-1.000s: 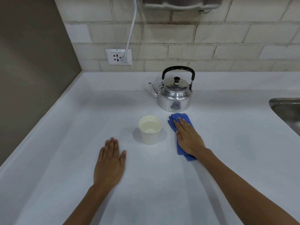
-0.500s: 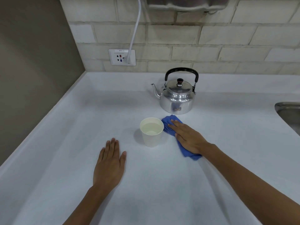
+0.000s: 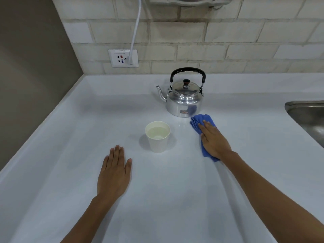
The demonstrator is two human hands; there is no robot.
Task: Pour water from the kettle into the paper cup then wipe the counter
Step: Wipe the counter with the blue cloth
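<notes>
1. My right hand [image 3: 214, 141] lies flat, palm down, fingers straight and together, pressing on the blue cloth [image 3: 201, 122]. It isn't clenched round the cloth, just spread out on top of it.
2. The cloth is folded; its far end sticks out past my fingertips w/ layered edges showing, and a small corner peeks out by my wrist. The rest is under my palm.
3. Far edge of the cloth sits just beside the base of the kettle [image 3: 185, 99], at its front right; can't tell if they touch (the blue shows mirrored in the shiny metal).
4. Kettle stands upright on the desk [image 3: 175, 199], lid on, black handle up, spout pointing left.
5. Paper cup [image 3: 157, 139] stands upright in front of the kettle & a bit left, apart from it. It has water in it, level near the rim.
6. Cup is between my two hands, w/ bare desk on both sides; neither hand touches it.
7. My left hand [image 3: 114, 174] rests open & flat on the desk, palm down, holding nothing, nearer to me than the cup and to its left.
8. Back wall is pale brick w/ a socket [image 3: 123, 58] and a white cable [image 3: 135, 30] plugged in, running up.
9. Edge of a metal sink [image 3: 308, 113] shows at far right.
</notes>
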